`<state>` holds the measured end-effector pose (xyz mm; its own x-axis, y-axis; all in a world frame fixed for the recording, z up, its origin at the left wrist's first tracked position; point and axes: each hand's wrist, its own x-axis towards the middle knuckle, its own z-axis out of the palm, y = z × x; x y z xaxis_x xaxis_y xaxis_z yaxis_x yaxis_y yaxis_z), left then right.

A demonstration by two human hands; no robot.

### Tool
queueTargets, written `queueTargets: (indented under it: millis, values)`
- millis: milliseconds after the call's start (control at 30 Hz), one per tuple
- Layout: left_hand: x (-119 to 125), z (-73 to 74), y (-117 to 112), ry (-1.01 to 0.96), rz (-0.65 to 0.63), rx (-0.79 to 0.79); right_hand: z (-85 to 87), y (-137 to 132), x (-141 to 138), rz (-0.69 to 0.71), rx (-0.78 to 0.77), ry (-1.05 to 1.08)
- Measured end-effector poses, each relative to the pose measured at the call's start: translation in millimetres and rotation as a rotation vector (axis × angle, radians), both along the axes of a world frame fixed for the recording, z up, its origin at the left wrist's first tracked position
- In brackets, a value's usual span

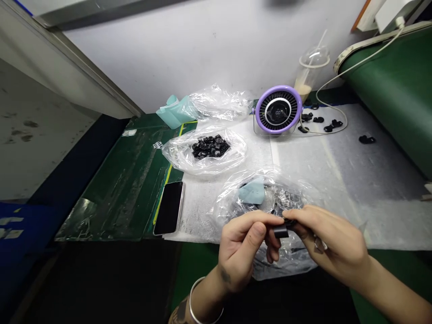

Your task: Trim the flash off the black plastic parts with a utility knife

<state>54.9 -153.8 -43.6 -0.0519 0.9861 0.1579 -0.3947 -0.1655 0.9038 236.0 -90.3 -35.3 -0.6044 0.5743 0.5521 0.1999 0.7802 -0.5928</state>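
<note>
My left hand (245,247) and my right hand (329,243) meet low in the middle, both pinched on a small black plastic part (281,229) held between their fingertips. They hover over a clear plastic bag (266,202) that holds several black parts and a pale blue slip. My left wrist wears a silver bangle (199,306). Farther back lies a second clear bag (205,150) with a heap of small black parts.
A black phone (169,208) lies left of the bags on a green mat (124,184). A purple desk fan (278,110), a plastic drink cup (308,72), a white cable and loose black parts (366,139) sit at the back right. A green conveyor (394,85) runs along the right.
</note>
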Motion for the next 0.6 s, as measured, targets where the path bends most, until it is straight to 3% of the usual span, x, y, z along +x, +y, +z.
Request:
queueTargets:
  millis: [167,333,467,533,600]
  values:
    - [-3.2,-1.9,2.2,-0.001,0.005,-0.042,-7.3,-0.7,3.1,-0.010,0.052,-0.013]
    - [-3.8,-11.8,10.7,-0.282,-0.236,-0.276,-15.7,2.3,8.7,-0.009,0.211,-0.067]
    - [-1.0,-13.9,9.5,-0.296,-0.283,-0.282,-16.4,7.6,8.6,-0.018,0.270,-0.084]
    - [-6.4,-9.9,10.2,-0.198,-0.238,-0.219,-12.4,9.0,8.2,-0.046,0.219,-0.089]
    - [-21.6,-6.3,20.4,0.079,-0.003,-0.099,-5.1,8.6,10.3,-0.107,0.158,-0.124]
